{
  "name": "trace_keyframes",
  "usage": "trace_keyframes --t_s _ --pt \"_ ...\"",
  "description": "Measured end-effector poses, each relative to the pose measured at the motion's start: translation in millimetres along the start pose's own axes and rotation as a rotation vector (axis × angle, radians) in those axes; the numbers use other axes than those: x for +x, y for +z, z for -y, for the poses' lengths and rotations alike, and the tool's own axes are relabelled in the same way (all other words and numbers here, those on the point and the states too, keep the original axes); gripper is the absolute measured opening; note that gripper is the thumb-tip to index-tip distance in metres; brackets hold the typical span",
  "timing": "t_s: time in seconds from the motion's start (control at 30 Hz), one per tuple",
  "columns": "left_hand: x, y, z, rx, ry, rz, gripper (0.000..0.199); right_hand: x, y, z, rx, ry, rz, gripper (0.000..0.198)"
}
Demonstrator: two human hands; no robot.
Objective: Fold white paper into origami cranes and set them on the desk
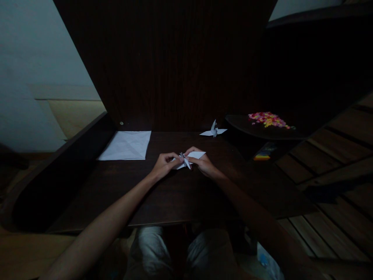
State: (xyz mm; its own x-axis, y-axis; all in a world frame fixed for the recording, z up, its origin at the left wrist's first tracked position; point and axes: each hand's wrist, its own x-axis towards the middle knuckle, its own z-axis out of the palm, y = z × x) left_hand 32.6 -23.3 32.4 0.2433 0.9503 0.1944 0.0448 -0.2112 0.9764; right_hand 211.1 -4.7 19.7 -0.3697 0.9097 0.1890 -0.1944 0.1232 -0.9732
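Observation:
A white folded paper crane (196, 154) is held between both hands above the middle of the dark desk. My left hand (167, 164) pinches it on the left with thumb and fingers. On the other side my right hand (203, 164) grips it, the thumb pressed near its centre and one pointed wing sticking out to the right. A narrow folded point angles down toward me between the thumbs. Some of the folds are hidden by the fingers. Behind the hands, against the back panel, stands a second white paper crane (215, 131).
White square paper sheets (128, 146) with crease lines lie at the back left. Small pink, red and yellow pieces (269, 119) are heaped on a raised shelf (244, 126) at right. Beneath it is a colourful object (262, 156). A side panel (64, 163) borders the desk (163, 206) on the left.

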Motion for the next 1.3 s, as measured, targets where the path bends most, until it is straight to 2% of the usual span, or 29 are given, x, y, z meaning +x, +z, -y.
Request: trace_keyframes --t_s 0.5,0.83,1.3 --pt "-0.5 0.3 3.1 0.036 0.024 0.0 0.026 -2.1 -1.0 3.8 -0.074 -0.044 -0.038 0.021" --pt "0.3 -1.8 3.0 0.022 -0.008 -0.007 0.025 -1.6 -4.8 -0.8 -0.067 -0.071 -0.073 0.022" --pt "0.9 -2.3 1.2 0.016 -0.079 0.002 0.03 -3.5 -6.1 2.7 -0.047 -0.052 -0.051 0.023"
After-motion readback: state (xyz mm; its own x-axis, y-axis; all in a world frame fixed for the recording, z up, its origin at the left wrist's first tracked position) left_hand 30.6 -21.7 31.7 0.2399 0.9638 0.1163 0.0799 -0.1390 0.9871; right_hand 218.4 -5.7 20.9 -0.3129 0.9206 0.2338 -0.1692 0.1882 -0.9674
